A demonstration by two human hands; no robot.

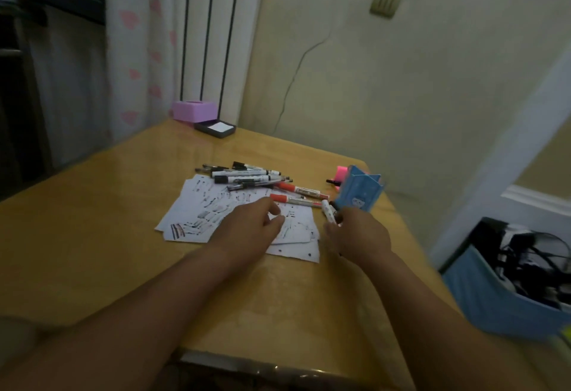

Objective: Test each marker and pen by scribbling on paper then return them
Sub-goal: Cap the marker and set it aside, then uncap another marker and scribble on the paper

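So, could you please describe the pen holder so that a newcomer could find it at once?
Start at the table and go to its right edge, past the scribbled paper. The pen holder stands there, the only upright light-blue box, beside markers lying flat.

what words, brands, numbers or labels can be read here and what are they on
No text here reads as words or numbers.
Print on the white barrels of the black-capped markers: too blurred to read.
Print on the red-capped markers: too blurred to read.
Print on the marker in the right hand: too small to read.
On the blue pen holder: a small picture, no legible words.
On the paper sheets: scribbled test strokes only.
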